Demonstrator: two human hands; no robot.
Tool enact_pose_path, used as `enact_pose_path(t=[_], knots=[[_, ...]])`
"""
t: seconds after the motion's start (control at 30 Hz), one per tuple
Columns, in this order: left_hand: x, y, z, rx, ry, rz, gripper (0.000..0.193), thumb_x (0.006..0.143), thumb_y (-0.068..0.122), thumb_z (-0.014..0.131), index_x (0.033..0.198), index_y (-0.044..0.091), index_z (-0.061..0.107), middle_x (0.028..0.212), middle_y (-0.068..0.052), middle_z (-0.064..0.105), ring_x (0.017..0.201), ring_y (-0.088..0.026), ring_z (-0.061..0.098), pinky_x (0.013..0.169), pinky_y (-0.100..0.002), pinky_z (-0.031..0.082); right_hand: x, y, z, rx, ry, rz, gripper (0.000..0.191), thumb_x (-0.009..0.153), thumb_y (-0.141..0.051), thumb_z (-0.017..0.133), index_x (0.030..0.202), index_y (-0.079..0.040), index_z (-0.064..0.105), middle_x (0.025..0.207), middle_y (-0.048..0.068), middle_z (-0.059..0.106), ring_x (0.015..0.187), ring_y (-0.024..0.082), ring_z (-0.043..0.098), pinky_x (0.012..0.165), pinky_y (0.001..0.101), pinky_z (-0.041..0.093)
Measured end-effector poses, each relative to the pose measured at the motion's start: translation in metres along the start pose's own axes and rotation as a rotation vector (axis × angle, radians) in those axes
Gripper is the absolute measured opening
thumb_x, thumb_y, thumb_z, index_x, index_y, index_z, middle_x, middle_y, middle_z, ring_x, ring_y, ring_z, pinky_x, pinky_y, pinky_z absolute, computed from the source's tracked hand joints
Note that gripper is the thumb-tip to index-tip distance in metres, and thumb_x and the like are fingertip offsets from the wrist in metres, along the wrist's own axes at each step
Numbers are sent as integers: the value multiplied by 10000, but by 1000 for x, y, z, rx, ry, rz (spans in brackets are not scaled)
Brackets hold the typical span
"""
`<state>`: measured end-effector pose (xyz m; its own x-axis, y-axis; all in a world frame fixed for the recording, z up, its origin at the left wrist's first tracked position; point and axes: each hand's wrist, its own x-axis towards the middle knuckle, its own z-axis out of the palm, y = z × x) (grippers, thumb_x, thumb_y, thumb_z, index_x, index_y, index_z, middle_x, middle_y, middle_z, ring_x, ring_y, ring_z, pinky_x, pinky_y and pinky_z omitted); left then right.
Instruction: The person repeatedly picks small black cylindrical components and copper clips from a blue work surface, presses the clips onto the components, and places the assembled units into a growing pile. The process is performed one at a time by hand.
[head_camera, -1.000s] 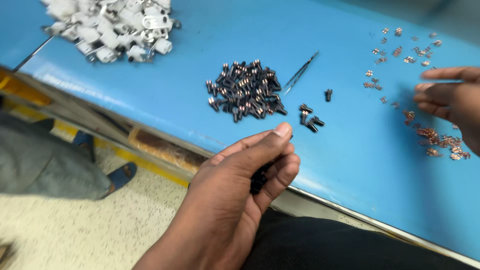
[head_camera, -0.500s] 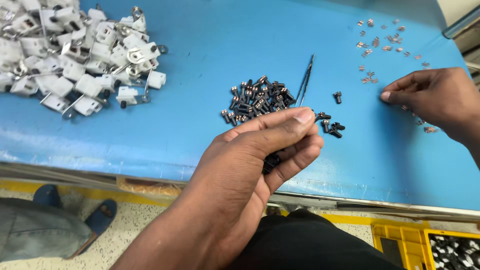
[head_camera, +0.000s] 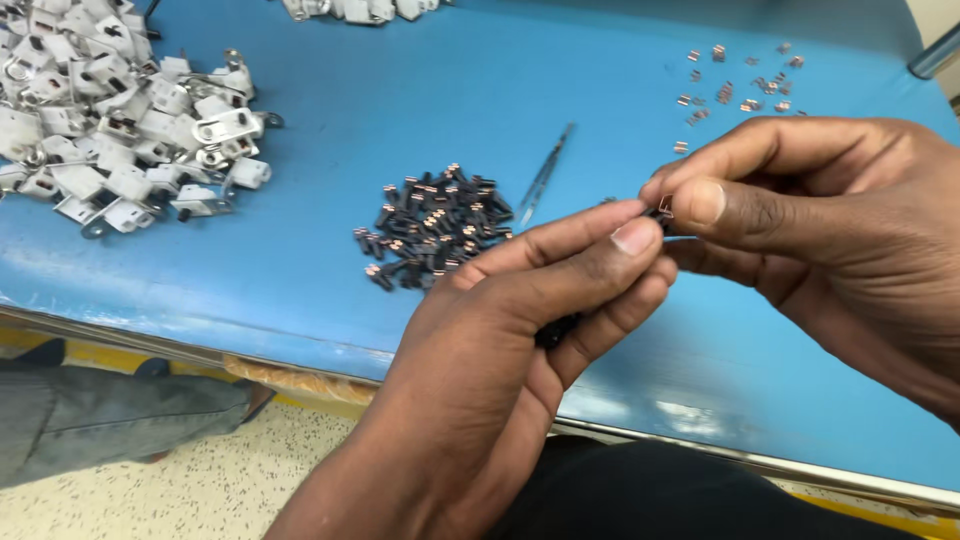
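Broadly, the blue table spreads out beyond your fingertips, with a heap of white metal brackets far off to the left of your fingers and a pile of small black parts just past your left hand's fingertips. Your left hand has its fingers curled shut on what looks like a few black pieces, though they are mostly hidden. Your right hand pinches a tiny copper clip between thumb and forefinger, right at your left fingertips, with thin tweezers lying just beyond and loose copper clips farther out.

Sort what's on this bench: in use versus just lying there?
In use: left hand and right hand, pinching a tiny copper-and-black part; heap of small black parts.
Lying about: pile of white plastic housings; thin metal tweezers; scattered copper clips.
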<state>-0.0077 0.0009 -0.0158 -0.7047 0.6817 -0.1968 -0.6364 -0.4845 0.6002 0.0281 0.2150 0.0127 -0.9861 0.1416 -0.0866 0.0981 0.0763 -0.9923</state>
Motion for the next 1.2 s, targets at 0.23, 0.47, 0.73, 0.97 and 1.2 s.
enact_pose_path(t=[0.23, 0.47, 0.73, 0.97, 1.2], knots=[[-2, -42, 27, -38, 57, -68, 355, 977, 100, 692, 1256, -120, 689, 1133, -164, 731, 1057, -193, 717, 982, -271, 612, -8, 13, -59, 42, -318, 135, 124, 942, -100, 740, 990, -4, 801, 1033, 173, 799, 1030, 300, 798, 912, 521, 609], [-5, -21, 1, 65, 126, -228, 300, 979, 79, 708, 1220, -100, 694, 1110, -178, 720, 1042, -205, 723, 967, -276, 622, -16, 8, -17, -52, -110, 236, 179, 931, -69, 757, 1063, 51, 758, 1077, 212, 791, 976, 337, 819, 830, 482, 669], [3, 5, -47, -20, 70, -285, 319, 1009, 62, 621, 1236, -162, 629, 1176, -254, 709, 1131, -285, 719, 1032, -322, 616, -18, 29, 40, -275, 242, 227, 245, 904, -188, 774, 1102, -48, 804, 1002, 133, 812, 920, 229, 821, 854, 360, 612], [10, 28, -60, -76, 51, -231, 345, 1050, 39, 443, 1337, -152, 449, 1237, -312, 658, 1202, -351, 726, 1055, -396, 563, 17, 54, 33, -526, 492, 320, 241, 957, -192, 714, 1089, -10, 802, 939, 123, 786, 845, 183, 709, 806, 309, 581], [17, 10, -43, -12, 259, -149, 373, 1053, 233, 617, 1224, -97, 576, 1179, -255, 718, 1054, -261, 735, 981, -362, 642, 67, 55, -35, -1319, 311, -121, 278, 955, -164, 709, 1222, -119, 770, 939, 130, 746, 806, 214, 675, 674, 378, 537]])
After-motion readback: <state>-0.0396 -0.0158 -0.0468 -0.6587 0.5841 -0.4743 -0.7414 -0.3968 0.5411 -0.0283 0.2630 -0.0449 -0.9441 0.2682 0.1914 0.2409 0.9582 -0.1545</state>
